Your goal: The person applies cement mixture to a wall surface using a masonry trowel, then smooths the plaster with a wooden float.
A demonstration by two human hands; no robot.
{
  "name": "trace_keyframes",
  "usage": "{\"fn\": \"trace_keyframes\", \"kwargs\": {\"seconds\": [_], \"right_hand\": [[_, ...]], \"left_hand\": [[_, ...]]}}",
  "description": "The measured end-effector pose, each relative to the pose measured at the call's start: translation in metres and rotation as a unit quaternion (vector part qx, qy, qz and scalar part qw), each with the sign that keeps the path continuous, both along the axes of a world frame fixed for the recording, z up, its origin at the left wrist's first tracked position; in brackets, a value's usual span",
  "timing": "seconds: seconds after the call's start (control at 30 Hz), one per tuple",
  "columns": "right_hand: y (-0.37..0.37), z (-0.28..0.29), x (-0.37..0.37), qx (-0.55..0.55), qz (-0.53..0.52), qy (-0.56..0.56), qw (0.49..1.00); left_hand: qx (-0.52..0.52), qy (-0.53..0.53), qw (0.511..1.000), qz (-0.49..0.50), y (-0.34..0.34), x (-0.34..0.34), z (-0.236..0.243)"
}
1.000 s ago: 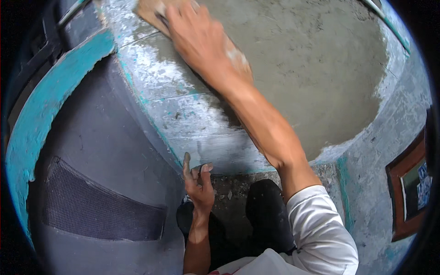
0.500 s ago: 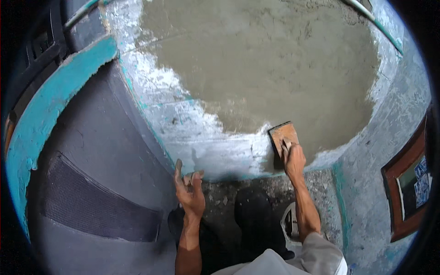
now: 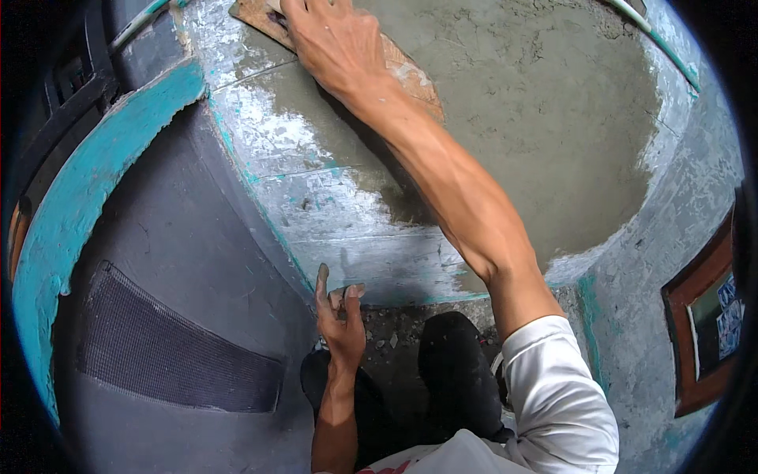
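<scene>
Nearby, mesh [image 3: 178,347] and brown frame [image 3: 681,340]; right hand [image 3: 339,43] round float [image 3: 414,79], left hand [image 3: 341,332] half-open, empty.

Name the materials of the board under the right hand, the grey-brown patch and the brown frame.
Board: probably wood, worn; its brown face carries pale smears.
Patch: likely cement plaster, matte, perhaps damp; it looks grey-brown and roughened towards the top.
Frame: perhaps varnished or painted wood, smooth and reddish brown; grain can't be made out.
</scene>
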State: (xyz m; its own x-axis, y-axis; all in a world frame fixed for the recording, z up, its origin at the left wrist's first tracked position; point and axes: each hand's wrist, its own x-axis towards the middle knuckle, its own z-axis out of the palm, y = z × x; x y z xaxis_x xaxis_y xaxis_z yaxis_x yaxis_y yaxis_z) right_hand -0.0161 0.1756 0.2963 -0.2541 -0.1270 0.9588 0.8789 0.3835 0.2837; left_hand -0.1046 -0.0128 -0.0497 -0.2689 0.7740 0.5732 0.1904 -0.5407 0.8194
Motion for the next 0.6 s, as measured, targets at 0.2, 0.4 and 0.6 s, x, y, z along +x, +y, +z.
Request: {"fn": "trace_keyframes", "kwargs": {"seconds": [0.2, 0.4, 0.6], "right_hand": [[0.003, -0.045, 0.039, -0.042, -0.001, 0.007, 0.999], [-0.006, -0.130, 0.100, -0.035, -0.052, 0.013, 0.998], [-0.009, -0.203, 0.155, -0.057, -0.072, 0.027, 0.995]], "left_hand": [[-0.035, -0.026, 0.999, -0.016, 0.005, 0.002, -0.008], [-0.060, -0.026, 0.998, -0.021, 0.000, 0.007, -0.006], [-0.097, -0.053, 0.994, -0.007, 0.001, 0.019, -0.002]]}}
